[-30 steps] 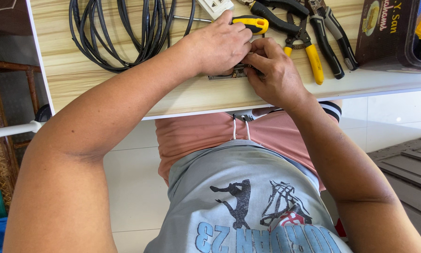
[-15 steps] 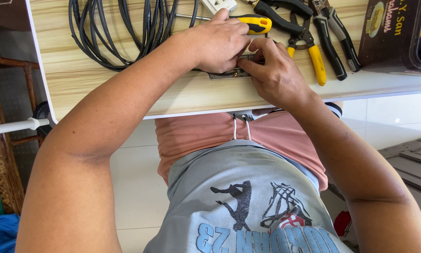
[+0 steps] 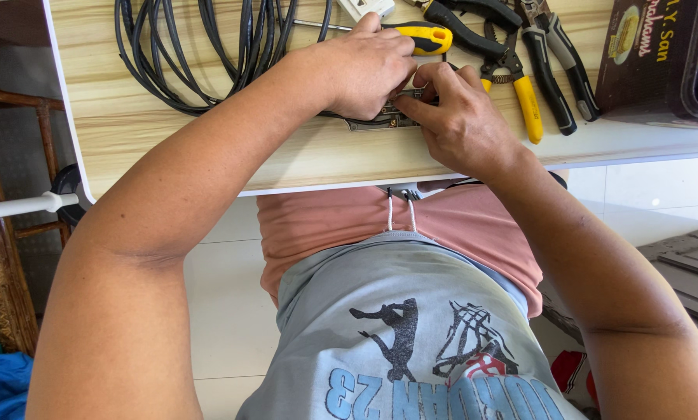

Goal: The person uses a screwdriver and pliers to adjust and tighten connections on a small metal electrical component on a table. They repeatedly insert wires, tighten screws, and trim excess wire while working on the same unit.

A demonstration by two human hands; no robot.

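Note:
My left hand (image 3: 368, 70) and my right hand (image 3: 462, 117) meet over a small flat metal part (image 3: 380, 120) that lies on the light wooden table (image 3: 170, 148). Both hands pinch it, the left from above, the right from the right side with thumb and forefinger. Most of the part is hidden under the fingers. A yellow-handled screwdriver (image 3: 415, 35) lies just beyond my left hand, and a thin dark wire runs out from under that hand.
A coil of black cable (image 3: 193, 54) lies at the table's back left. Yellow-handled pliers (image 3: 524, 97) and black-handled pliers (image 3: 555, 66) lie right of my hands. A dark box (image 3: 652, 58) stands at the far right. A white plug piece (image 3: 364, 8) sits at the top edge.
The view has shifted slightly; both hands stay on the metal part, with the right fingers moved a little along it.

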